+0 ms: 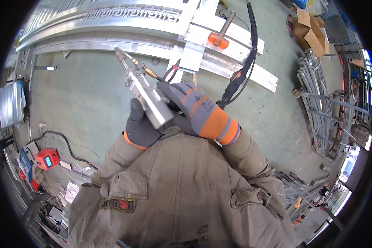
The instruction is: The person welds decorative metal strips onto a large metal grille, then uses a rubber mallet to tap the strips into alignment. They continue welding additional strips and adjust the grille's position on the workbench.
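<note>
A handheld silver welding gun (pixel 147 97) with a brass-fitted wire feed tube (pixel 148 72) is held close in front of my chest. Its nozzle points up and left, overlapping the lower edge of the metal frame (pixel 111 44) in the picture. My left hand (pixel 142 127), in a dark grey glove, cradles the left side of the gun body, thumb upward. My right hand (pixel 201 111), in a grey and orange glove, grips it from the right. The right fingers and the gun's underside are partly hidden. A thick black-sleeved cable (pixel 239 76) hangs beyond my right hand.
An orange-headed mallet (pixel 218 41) lies on flat metal bars (pixel 260 77) beside a key-pattern panel (pixel 133 13). Red-handled pliers (pixel 173 70) are near the bars. At right are an open cardboard box (pixel 308 31) and stacked metal profiles (pixel 313 90); at left, a red box with a display (pixel 47 159).
</note>
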`<state>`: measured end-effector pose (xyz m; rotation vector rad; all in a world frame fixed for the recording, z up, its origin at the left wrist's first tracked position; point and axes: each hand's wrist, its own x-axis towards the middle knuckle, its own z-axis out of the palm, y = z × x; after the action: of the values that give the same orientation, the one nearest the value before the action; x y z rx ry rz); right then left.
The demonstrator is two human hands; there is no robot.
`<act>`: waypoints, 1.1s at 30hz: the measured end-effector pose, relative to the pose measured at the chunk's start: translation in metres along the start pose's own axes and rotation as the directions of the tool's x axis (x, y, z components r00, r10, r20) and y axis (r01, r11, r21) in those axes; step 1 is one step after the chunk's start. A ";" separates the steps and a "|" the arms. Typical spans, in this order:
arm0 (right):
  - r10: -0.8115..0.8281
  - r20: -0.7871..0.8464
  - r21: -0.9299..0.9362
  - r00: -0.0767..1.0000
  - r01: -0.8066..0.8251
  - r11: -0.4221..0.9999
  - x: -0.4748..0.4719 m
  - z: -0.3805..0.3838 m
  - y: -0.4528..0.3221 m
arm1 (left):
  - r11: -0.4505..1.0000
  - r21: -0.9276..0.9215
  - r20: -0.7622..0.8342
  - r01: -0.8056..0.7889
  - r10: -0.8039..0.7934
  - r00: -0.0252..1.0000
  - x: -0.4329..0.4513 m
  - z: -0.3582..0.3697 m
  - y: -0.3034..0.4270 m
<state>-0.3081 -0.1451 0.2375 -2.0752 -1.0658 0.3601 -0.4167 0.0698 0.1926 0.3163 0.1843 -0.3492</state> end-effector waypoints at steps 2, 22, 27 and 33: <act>-0.017 0.007 0.118 1.000 0.016 0.993 -0.017 0.007 0.032 | 0.988 0.129 -0.135 0.082 -0.064 0.989 0.002 -0.003 0.011; 0.822 -0.534 0.844 0.195 0.170 0.508 0.179 -0.126 0.118 | 0.861 0.505 -0.137 0.062 0.009 0.990 0.014 -0.049 0.236; 0.142 -0.575 0.474 0.806 0.187 0.860 0.401 -0.176 0.138 | 0.959 0.094 -0.229 -0.268 0.282 0.932 0.027 -0.110 0.335; 0.438 -0.428 -0.282 0.791 -0.577 0.767 0.391 -0.190 0.292 | 0.864 -0.263 -0.065 -0.430 0.429 0.901 0.127 -0.169 0.466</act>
<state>0.2021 -0.0381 0.1844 -2.6764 -0.3488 0.0295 -0.1510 0.5024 0.1318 0.0790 0.1581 0.1229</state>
